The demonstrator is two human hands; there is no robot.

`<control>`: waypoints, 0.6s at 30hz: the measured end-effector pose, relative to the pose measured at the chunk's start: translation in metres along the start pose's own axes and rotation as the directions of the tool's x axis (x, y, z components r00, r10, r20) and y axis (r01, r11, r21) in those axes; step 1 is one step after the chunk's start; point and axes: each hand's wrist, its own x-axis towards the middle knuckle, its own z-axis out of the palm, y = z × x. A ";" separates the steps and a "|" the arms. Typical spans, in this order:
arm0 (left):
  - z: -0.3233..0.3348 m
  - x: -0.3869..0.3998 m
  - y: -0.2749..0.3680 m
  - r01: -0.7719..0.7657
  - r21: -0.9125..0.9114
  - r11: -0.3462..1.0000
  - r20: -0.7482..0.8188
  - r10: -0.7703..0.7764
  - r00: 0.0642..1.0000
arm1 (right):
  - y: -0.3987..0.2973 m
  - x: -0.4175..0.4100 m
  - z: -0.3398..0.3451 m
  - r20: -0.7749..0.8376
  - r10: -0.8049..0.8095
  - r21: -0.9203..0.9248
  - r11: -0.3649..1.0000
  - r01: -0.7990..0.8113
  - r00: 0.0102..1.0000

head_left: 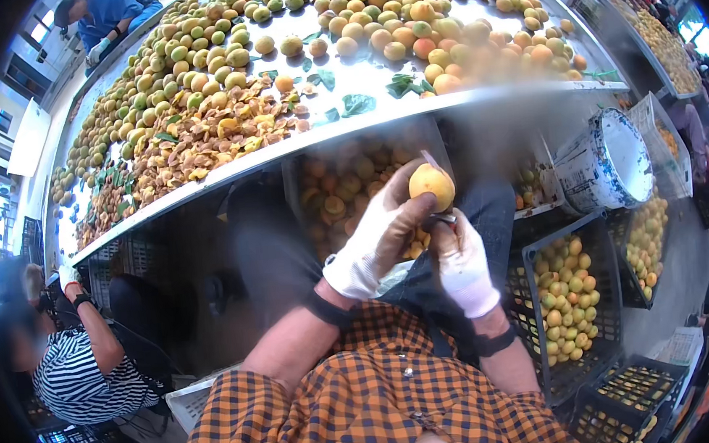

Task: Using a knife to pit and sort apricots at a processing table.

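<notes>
My left hand (378, 238), in a white knit glove with a stained palm side, grips a yellow apricot (432, 184) between thumb and fingers. Just below the fruit, my right hand (466, 268) is closed in a similar glove around a small metal tool (444, 217). Only a short piece of that tool shows, so its kind is unclear. A thin pale strip stands out above the apricot; whether it belongs to the tool cannot be told. Both hands are over my lap, in front of a crate of apricots (337, 201) partly hidden by my left hand.
A metal-edged table (297, 143) ahead bears whole apricots (369, 24), leaves and a heap of split pieces (195, 140). To the right are a paint-stained bucket (630, 159) and black crates of apricots (567, 298). A co-worker in stripes (89, 371) sits at left; another in blue (112, 15) is beyond.
</notes>
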 end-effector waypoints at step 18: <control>0.012 -0.009 -0.009 0.124 -0.253 0.959 0.074 -0.108 0.991 | 0.010 -0.009 0.003 -0.065 0.033 0.057 0.998 -0.029 0.997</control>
